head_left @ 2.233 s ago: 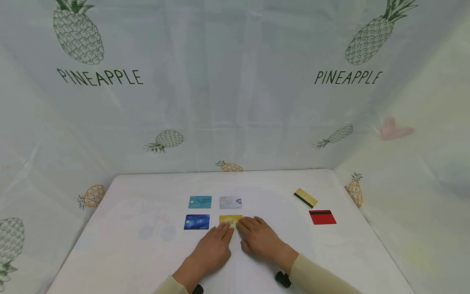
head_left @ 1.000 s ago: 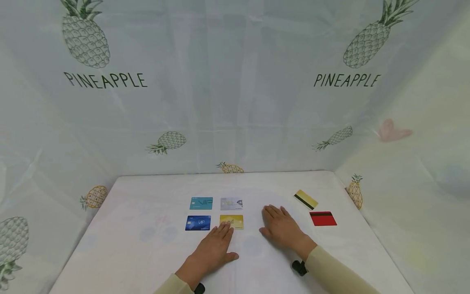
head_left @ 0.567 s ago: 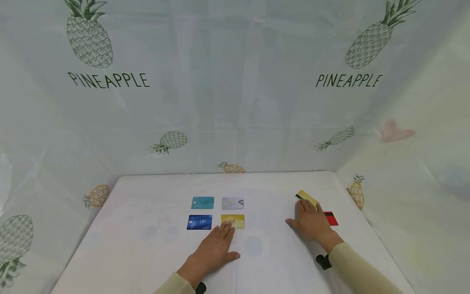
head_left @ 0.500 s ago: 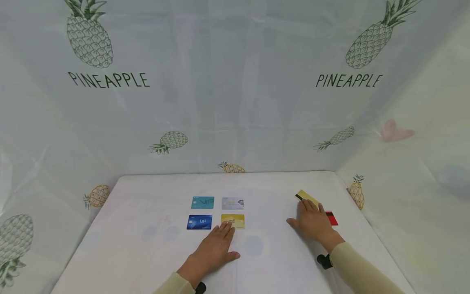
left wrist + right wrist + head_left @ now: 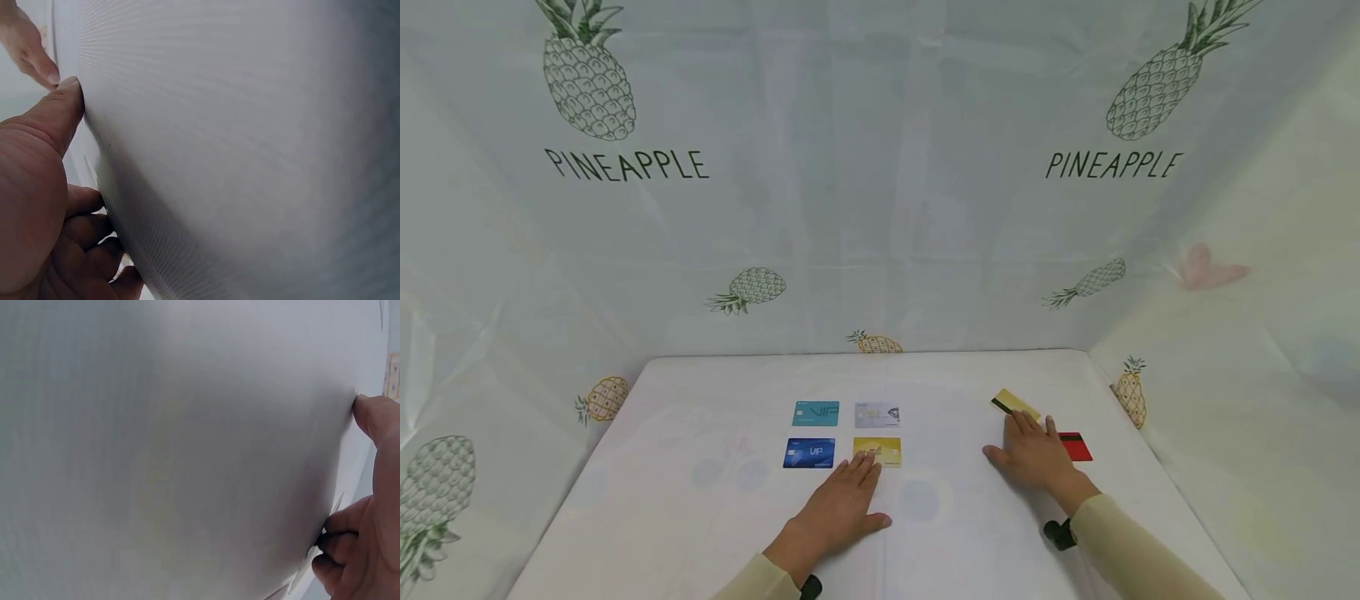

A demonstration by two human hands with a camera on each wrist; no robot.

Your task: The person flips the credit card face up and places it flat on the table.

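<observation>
Left hand (image 5: 841,508): fingers near straight, thumb out, tips rested on yellow card (image 5: 887,451); gripped nothing.
Right hand (image 5: 1037,457): likewise, tips touched striped gold card (image 5: 1012,402).
Striped gold card: lay askew on the surface (image 5: 700,525), beyond partly covered red card (image 5: 1079,447).
Yellow card: sat right of blue card (image 5: 808,453), nearer than silver card (image 5: 877,415) and teal card (image 5: 816,413).

We see a printed gold card (image 5: 889,451) flat and straight beneath the left hand (image 5: 837,510), and a black-striped gold card (image 5: 1018,402) aslant under the right hand (image 5: 1036,454).
</observation>
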